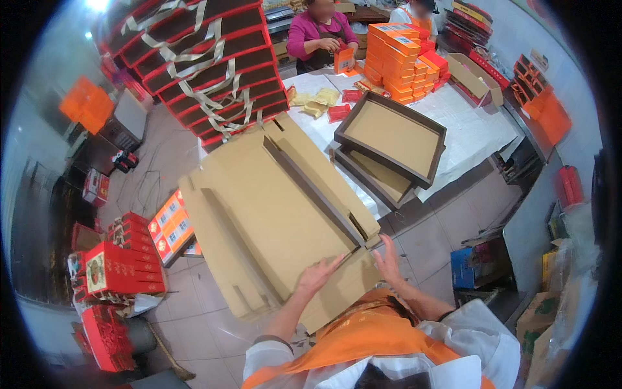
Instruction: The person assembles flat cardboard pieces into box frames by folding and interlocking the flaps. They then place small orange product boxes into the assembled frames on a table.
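Observation:
A large brown cardboard tray blank (278,194) lies in front of me, with dark-brown-faced side walls partly folded up along its length. My left hand (317,275) rests on its near end panel, fingers stretched toward the dark corner of the right wall. At that same corner my right hand (387,260) touches the board's edge from the right, thumb and fingers apart. Beyond the blank, two formed trays (392,133) with dark brown rims and tan bottoms lie stacked askew on the white-covered table (470,136).
Tall stacked red-and-brown boxes (207,71) with cloth handles rise at the far left. Orange boxes (395,61) are piled on the table near small yellow and red packets (324,98). A co-worker in purple (321,39) handles an orange box. Red cartons (123,269) stand on the left floor.

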Available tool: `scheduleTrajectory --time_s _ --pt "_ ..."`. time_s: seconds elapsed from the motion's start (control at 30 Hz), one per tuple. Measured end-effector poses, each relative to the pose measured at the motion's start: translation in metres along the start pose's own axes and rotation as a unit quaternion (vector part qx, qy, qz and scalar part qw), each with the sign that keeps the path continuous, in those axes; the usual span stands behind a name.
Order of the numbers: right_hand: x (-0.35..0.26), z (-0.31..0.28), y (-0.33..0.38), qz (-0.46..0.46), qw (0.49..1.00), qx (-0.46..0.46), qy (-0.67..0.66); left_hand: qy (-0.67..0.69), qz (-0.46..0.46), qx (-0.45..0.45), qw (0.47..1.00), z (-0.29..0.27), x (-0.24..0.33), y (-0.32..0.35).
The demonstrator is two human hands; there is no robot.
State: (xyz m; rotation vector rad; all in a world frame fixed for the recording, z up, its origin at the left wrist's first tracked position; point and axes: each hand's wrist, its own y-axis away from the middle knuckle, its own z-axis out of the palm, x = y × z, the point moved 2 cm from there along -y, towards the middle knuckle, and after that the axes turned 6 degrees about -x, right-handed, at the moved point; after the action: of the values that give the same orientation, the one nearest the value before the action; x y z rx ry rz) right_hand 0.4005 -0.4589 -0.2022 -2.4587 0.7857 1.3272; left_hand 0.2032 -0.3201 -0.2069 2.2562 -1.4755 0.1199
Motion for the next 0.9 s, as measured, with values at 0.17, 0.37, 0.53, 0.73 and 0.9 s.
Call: scheduleTrajectory --time_s 0.17,0.37,0.53,0.73,0.9 --pt "0.027 0.051 0.079 0.424 0.650 -0.075 -0.627 0.003 0.021 -0.003 1.000 -0.003 -0.005 -0.001" --pt "-0.036 0.023 0.039 0.048 0.949 -0.249 -0.188 0.155 0.058 -0.085 0.982 -0.006 -0.026 -0.003" --pt "-0.079 0.033 -0.014 -0.317 0.874 -0.177 0.323 0.266 0.115 -0.095 0.952 0.002 -0.058 -0.017" --pt "-0.068 0.057 -0.039 -0.341 0.836 -0.247 0.353 0.639 0.026 -0.227 0.734 0.032 -0.075 -0.025" --pt "-0.059 0.063 -0.063 -0.354 0.827 -0.250 0.359 0.819 -0.085 -0.119 0.554 0.005 -0.099 -0.020"
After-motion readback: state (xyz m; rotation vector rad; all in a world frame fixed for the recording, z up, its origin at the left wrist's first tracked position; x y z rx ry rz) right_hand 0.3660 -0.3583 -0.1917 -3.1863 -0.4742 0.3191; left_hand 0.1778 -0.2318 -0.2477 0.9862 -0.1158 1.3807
